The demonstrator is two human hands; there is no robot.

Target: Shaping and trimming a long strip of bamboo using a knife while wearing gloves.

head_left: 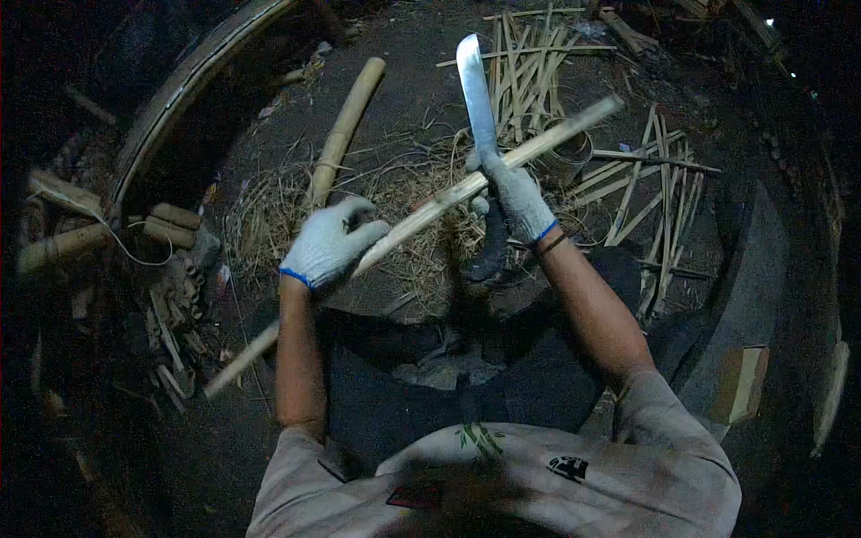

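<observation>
I see the split-bamboo slat (430,213) slanting lower left to upper right; left hand (334,238), half open, sits at its lower half, contact unclear. Right hand (513,193), closed round the machete (476,94), meets the slat's upper half.

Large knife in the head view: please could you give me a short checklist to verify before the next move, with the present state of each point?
1. Knife gripped in the right hand: ok, by its dark handle.
2. Blade pointing away from the person: ok.
3. Left hand apart from the blade: ok.
4. Left hand firm on the long stick: cannot tell, its grip is partly hidden.
5. Gloves on both hands: ok.
6. Ground ahead free of loose dry strands: not ok, they lie scattered there.
</observation>
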